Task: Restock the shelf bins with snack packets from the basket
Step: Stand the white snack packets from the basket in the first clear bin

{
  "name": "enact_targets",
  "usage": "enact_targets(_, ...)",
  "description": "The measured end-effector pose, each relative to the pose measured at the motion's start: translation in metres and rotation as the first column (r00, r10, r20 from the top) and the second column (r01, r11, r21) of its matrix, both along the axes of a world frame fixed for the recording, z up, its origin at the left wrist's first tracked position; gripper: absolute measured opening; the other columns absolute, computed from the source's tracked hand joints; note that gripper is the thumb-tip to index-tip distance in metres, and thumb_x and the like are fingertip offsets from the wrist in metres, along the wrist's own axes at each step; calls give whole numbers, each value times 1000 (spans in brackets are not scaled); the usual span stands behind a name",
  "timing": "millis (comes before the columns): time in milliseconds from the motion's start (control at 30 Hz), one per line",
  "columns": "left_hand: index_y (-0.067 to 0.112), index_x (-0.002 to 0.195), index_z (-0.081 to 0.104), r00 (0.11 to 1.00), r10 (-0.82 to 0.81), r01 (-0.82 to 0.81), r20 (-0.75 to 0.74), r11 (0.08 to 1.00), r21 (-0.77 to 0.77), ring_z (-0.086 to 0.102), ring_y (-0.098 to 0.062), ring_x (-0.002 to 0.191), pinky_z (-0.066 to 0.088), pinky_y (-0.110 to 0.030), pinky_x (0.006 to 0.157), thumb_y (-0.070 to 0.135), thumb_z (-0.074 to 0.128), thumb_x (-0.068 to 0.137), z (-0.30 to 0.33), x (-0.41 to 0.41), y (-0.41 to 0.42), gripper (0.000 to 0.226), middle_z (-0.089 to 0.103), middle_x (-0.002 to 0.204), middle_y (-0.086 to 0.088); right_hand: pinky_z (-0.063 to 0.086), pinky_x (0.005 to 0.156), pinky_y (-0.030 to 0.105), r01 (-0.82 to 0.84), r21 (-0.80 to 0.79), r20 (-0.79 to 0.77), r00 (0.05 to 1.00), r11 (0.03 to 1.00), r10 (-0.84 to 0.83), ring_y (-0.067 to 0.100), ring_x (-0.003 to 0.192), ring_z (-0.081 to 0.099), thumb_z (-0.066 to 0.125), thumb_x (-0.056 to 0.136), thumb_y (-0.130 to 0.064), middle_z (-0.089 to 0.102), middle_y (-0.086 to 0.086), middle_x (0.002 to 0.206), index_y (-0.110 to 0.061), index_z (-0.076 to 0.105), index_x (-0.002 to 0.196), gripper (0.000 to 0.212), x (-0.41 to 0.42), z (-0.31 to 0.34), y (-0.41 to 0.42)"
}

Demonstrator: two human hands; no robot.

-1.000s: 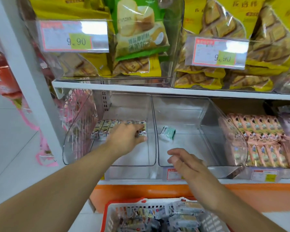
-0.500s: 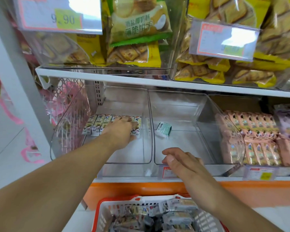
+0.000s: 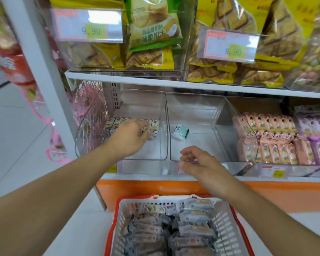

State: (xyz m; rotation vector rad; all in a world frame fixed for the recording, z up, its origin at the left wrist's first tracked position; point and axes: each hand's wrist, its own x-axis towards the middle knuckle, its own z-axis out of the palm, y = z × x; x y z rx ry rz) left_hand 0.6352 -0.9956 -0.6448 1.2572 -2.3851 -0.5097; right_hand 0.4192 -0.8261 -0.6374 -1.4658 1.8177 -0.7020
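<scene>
Head view: left hand [image 3: 131, 138] reaches into the left clear bin [image 3: 118, 100] on the lower shelf [image 3: 266, 179]. Its fingers rest on a row of small packets [image 3: 116, 124] standing along the rear of the bin floor; motion blur hides the fingertips, so whether the grip pinches a packet or lies flat cannot be told. Right hand [image 3: 198, 163] hovers at the front edge of the middle bin [image 3: 220, 109], fingers loosely curled and apart, holding nothing. One green-and-white packet [image 3: 180, 132] lies alone in the middle bin. Right bin [image 3: 246, 145] holds stacked pink packets [image 3: 272, 135]. Below, a white basket [image 3: 227, 226] with a red rim sits on the floor, filled with grey snack packets [image 3: 192, 218]. Upper shelf bins contain yellow biscuit bags [image 3: 220, 15] behind price tags [image 3: 90, 27] reading 9.90.
</scene>
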Motion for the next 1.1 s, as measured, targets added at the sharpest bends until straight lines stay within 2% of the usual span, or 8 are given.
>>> enact_targets(167, 17, 114, 72, 986, 9, -33, -165, 990, -139, 57, -15, 105, 46, -33, 87, 27, 57, 103, 20, 37, 81, 21, 67, 108, 3, 33, 100, 15, -82, -183, -227, 973, 980, 40, 7, 129, 43, 69, 96, -35, 46, -14, 137, -35, 55, 128, 35, 7, 6, 29)
enact_targets(300, 22, 104, 68, 992, 30, -29, -120, 1000, 3, 56, -11, 94, 42, -27, 80, 29, 54, 103, -10, 61, 138, 16, 61, 99, 9, 38, 100, 15, -159, -324, -355, 934, 933, 36, 5, 115, 52, 70, 92, -17, 54, -10, 122, -23, 63, 114, 24, 12, 0, 55)
enact_targets(400, 19, 121, 61, 976, 77, -121, 204, 969, 217, 63, -24, 104, 51, -37, 88, 37, 52, 102, -61, 77, 161, 28, 59, 115, -1, 53, 87, 27, -154, -30, -308, 941, 988, 138, 11, 96, 62, 62, 96, -13, 63, -8, 104, -23, 65, 106, 14, 16, -18, 70)
enact_targets(567, 7, 138, 44, 833, -44, -289, 551, 815, 503, 60, -27, 118, 49, -31, 93, 33, 45, 108, -126, 100, 189, 40, 57, 138, -14, 50, 105, 47, -209, 545, -431, 761, 812, 485, 29, 124, 57, 61, 97, -16, 56, 12, 138, -15, 52, 142, 46, 8, -98, 87)
enact_targets(733, 8, 111, 54, 782, -130, -294, 609, 785, 545, 68, -22, 95, 46, -16, 56, 10, 53, 101, -145, 99, 189, 10, 62, 105, -6, 48, 112, 44, -141, 637, -433, 748, 758, 503, 40, 143, 41, 80, 88, -33, 22, 19, 164, -9, 19, 163, 100, -1, -146, 101)
enact_targets(833, 3, 118, 61, 751, -124, -345, 648, 764, 546, 72, -23, 96, 56, -23, 63, 4, 65, 91, -147, 91, 183, 28, 71, 112, -10, 45, 116, 40, -137, 629, -455, 733, 765, 506, 41, 148, 36, 90, 80, -28, 9, 20, 168, -8, 6, 164, 120, 8, -151, 104)
enact_targets(1000, 3, 106, 61, 754, -109, -369, 648, 746, 555, 71, -20, 79, 58, -26, 57, 2, 57, 93, -146, 87, 180, 13, 71, 100, -10, 50, 87, 32, -160, 576, -494, 713, 801, 498, 33, 126, 54, 81, 85, -8, 36, 18, 149, -5, 22, 157, 94, 12, -151, 103)
enact_targets(1100, 2, 109, 58, 789, -96, -364, 607, 722, 588, 73, -24, 73, 62, -30, 58, 5, 48, 97, -143, 87, 180, 16, 70, 94, -14, 46, 68, 31, -210, 621, -440, 703, 755, 558, 27, 108, 58, 73, 89, -4, 54, 13, 122, -7, 45, 135, 54, 8, -140, 99)
